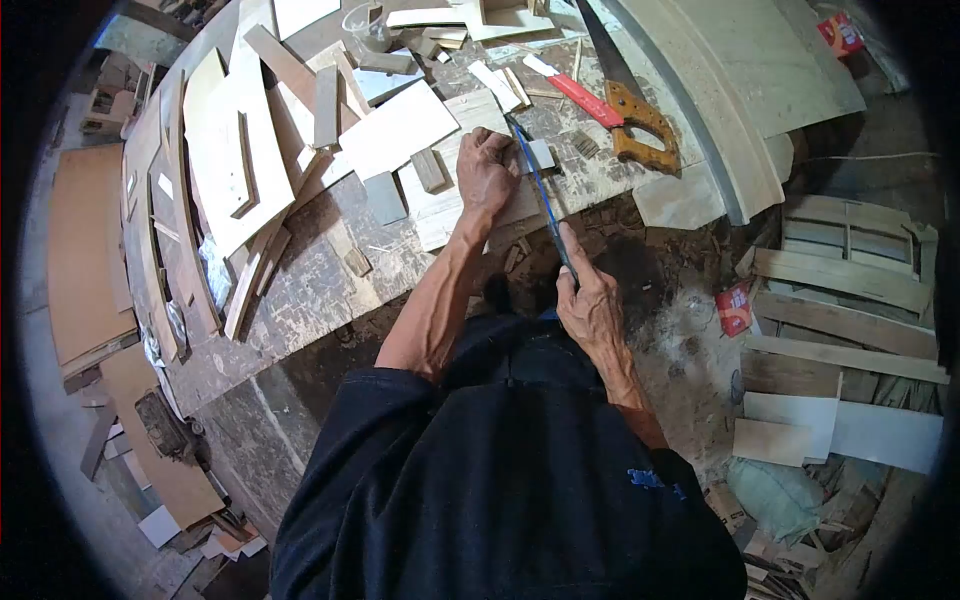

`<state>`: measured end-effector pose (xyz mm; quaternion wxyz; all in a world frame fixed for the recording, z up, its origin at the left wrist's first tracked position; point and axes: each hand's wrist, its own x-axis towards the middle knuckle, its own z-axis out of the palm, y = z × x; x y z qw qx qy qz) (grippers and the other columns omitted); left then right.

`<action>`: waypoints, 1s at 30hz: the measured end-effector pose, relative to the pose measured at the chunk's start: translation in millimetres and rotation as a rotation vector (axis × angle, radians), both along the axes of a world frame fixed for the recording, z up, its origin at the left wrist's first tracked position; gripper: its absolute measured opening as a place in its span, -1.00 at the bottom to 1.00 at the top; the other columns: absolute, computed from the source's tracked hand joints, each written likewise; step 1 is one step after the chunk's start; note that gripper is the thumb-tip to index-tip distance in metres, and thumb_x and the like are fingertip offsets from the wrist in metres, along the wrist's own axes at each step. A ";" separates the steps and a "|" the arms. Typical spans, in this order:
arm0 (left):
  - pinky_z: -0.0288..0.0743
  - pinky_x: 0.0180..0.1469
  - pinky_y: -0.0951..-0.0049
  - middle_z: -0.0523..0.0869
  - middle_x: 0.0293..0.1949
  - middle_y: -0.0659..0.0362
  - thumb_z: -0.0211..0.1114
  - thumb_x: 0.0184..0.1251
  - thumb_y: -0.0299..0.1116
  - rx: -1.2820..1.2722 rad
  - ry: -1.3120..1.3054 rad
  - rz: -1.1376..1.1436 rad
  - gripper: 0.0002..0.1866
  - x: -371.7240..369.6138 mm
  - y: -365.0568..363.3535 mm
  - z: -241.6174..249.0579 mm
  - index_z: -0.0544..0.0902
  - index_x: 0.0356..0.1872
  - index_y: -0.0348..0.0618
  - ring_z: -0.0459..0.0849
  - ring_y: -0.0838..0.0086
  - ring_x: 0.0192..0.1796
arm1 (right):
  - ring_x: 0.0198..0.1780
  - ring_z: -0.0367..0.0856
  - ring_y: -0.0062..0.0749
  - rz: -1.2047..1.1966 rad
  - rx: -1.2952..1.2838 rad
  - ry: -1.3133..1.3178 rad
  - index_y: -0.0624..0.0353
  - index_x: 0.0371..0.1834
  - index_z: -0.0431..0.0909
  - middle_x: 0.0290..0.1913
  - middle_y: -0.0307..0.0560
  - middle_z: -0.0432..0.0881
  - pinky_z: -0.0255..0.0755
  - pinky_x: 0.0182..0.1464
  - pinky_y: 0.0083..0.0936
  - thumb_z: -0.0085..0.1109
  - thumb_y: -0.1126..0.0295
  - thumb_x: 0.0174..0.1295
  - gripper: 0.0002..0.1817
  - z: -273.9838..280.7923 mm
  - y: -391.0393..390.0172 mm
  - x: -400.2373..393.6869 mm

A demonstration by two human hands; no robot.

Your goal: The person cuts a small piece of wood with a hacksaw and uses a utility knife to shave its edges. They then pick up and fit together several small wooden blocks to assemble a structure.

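My right hand (590, 300) is wrapped round the dark handle of a thin blue-edged saw (544, 195), its index finger laid along the tool. The saw's far end reaches up over the bench, beside a small pale block (540, 154). My left hand (488, 168) is closed and presses down on a light wooden board (440, 215), just left of the blade. What its curled fingers grip is hidden. A small wood block (429, 171) lies on that board, left of my left hand, with a grey piece (385, 198) farther left.
On the worn workbench (400, 262), a wooden-handled handsaw (645, 125) and a red-handled tool (587, 100) lie at the right. Boards and offcuts (230, 150) pile up at the left. A clear cup (368, 28) stands at the back. Stacked planks (840, 280) are at the right.
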<state>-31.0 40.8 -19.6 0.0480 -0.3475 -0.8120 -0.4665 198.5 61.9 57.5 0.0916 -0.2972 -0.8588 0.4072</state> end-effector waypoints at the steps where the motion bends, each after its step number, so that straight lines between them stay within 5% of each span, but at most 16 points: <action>1: 0.48 -0.05 0.22 0.60 -0.33 0.08 0.40 0.02 -0.49 -0.003 -0.003 0.000 -0.90 -0.7 0.4 -1.1 0.71 -0.39 -0.17 0.57 0.13 -0.16 | -0.36 0.65 0.13 0.008 -0.002 -0.017 -0.06 0.55 0.23 -0.36 0.29 0.63 0.48 -0.28 -0.14 0.01 0.51 0.34 -0.34 0.4 0.4 1.0; 11: 0.44 -0.13 0.23 0.61 -0.35 0.09 0.38 0.01 -0.54 -0.023 0.064 0.017 -0.86 3.5 1.1 4.4 0.72 -0.34 -0.19 0.56 0.16 -0.22 | -0.18 0.69 0.20 0.018 0.003 -0.080 -0.04 0.54 0.24 -0.17 0.34 0.66 0.53 -0.17 -0.13 -0.01 0.53 0.34 -0.35 6.4 -1.9 -3.7; 30: 0.45 -0.04 0.23 0.64 -0.26 0.14 0.36 0.06 -0.53 -0.053 0.090 -0.030 -0.84 2.8 -2.7 -1.0 0.72 -0.30 -0.12 0.55 0.16 -0.14 | -0.48 0.61 0.08 0.008 -0.012 -0.074 -0.09 0.56 0.20 -0.50 0.27 0.56 0.45 -0.34 -0.13 0.01 0.46 0.35 -0.34 9.2 6.7 -4.0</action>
